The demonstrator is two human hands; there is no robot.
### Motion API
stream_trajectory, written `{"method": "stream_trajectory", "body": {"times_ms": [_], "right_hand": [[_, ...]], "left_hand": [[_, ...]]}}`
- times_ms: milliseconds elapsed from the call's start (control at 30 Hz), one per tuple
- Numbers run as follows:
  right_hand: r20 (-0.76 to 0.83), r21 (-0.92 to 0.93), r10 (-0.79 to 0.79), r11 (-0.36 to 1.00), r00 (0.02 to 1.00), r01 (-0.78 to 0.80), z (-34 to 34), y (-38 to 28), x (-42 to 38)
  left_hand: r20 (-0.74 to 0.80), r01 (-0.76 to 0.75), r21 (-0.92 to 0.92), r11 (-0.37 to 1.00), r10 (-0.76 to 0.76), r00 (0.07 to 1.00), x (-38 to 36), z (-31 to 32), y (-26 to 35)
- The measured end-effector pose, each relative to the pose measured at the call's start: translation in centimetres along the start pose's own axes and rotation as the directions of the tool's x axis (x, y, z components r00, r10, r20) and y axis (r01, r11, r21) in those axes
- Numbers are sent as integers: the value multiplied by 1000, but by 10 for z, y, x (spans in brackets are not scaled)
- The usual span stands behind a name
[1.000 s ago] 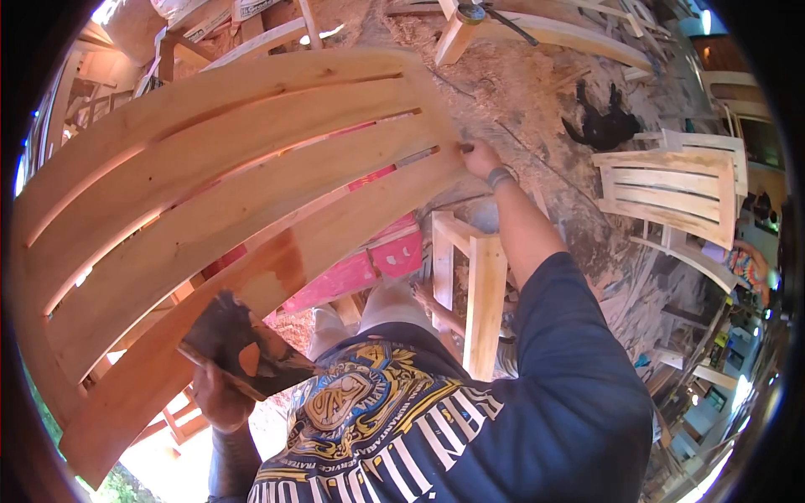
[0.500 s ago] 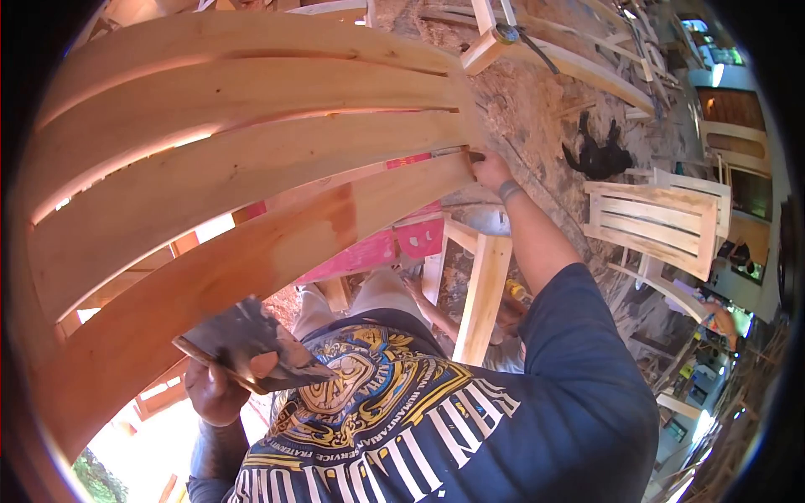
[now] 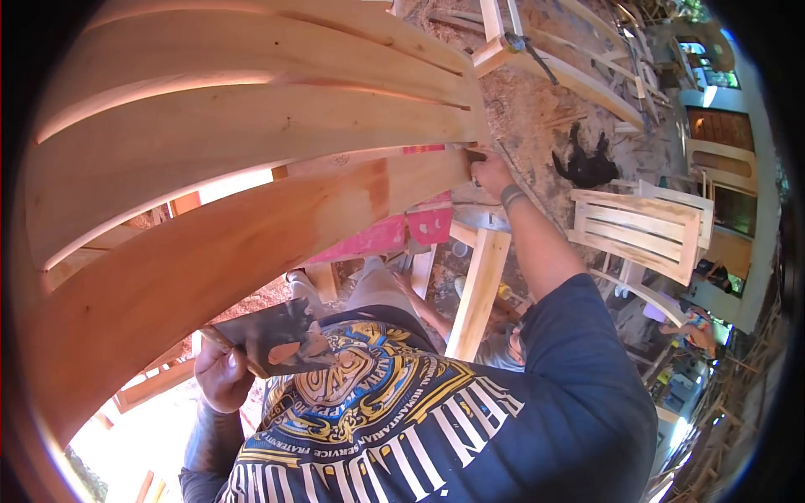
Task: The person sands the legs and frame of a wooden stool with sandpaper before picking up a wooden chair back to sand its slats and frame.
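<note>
My left hand (image 3: 225, 377) grips a dark, flat putty board (image 3: 272, 335) by its wooden edge; pinkish filler is smeared on its face. It is held below the lowest slat, in front of my shirt. My right hand (image 3: 493, 174) is closed around a small dark flat tool (image 3: 475, 156), apparently a putty knife, at the right end of that slat. Its blade is mostly hidden. The lowest wooden slat (image 3: 218, 239) is orange-brown along most of its length and paler near my right hand. Above it run several pale curved slats (image 3: 251, 126) of the same frame.
A pale wooden leg (image 3: 480, 293) stands below the frame, near another person's forearm (image 3: 428, 310). Pink panels (image 3: 360, 239) show beneath the slats. To the right are a black dog (image 3: 589, 159) on the dirt floor, a slatted chair back (image 3: 637, 233) and more wooden frames (image 3: 579, 80).
The view has shifted, so the slats sit higher and further right. The putty board has come down, away from the lowest slat. My right hand stays at the slat's end.
</note>
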State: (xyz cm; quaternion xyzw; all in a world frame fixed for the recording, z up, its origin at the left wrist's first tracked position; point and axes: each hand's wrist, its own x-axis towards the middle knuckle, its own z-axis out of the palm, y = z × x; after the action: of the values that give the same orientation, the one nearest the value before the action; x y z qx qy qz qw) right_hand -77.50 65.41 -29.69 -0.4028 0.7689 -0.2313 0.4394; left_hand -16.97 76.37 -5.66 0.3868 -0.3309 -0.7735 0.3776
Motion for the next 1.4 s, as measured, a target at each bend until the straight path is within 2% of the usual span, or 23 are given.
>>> {"method": "stream_trajectory", "body": {"times_ms": [33,100,200,300,400,467,500,567,633,667,733,933,1033,1067,1133,1233,1333,1400], "right_hand": [[10,18,35,999,999,-35,1,-6,-3],[29,50,3,999,1000,-5,5,-13,-9],[-3,80,-34,996,999,34,15,-15,-16],[4,61,-81,995,997,80,21,-20,-17],[26,93,-53,994,998,50,22,-28,-25],[31,104,-27,994,999,23,27,-50,-39],[28,89,-21,996,999,19,29,-59,-45],[30,87,-33,996,999,30,33,-60,-45],[38,112,-67,992,997,63,39,-56,-42],[54,108,-36,994,998,30,37,-55,-42],[85,98,26,995,996,-34,38,-80,-60],[47,110,-47,993,998,42,49,-103,-76],[-27,40,-138,989,990,139,57,-96,-67],[-9,48,-95,994,995,95,54,-90,-67],[24,67,-8,998,1000,7,59,-127,-87],[56,57,-42,998,998,39,69,-157,-108],[-14,23,-116,993,993,116,74,-152,-105],[-20,59,-108,992,994,109,80,-163,-113]], "left_hand": [[-14,5,-6,1000,-5,1000,-1,0,0],[-45,15,-18,1000,-16,999,-3,3,0],[-26,21,195,981,-16,1000,-3,-12,-10],[-33,34,90,995,-31,999,-4,-19,-19],[-29,-1,124,992,4,1000,-2,-23,-18],[51,-150,435,888,142,989,-7,-52,-33],[78,-201,531,823,189,979,-5,-54,-34],[107,-272,665,696,271,957,1,-55,-31],[199,-356,786,506,339,920,1,-67,-36],[243,-391,829,400,371,896,1,-72,-38],[322,-461,838,292,419,849,4,-75,-39],[307,-432,865,255,413,858,7,-93,-33],[298,-401,888,223,385,873,5,-109,-38],[300,-411,878,245,388,872,6,-112,-41],[306,-430,857,285,392,868,8,-109,-28],[396,-476,864,164,361,844,9,-125,-24],[399,-469,864,183,320,859,12,-142,-35],[467,-523,847,99,334,819,12,-159,-41]]}}
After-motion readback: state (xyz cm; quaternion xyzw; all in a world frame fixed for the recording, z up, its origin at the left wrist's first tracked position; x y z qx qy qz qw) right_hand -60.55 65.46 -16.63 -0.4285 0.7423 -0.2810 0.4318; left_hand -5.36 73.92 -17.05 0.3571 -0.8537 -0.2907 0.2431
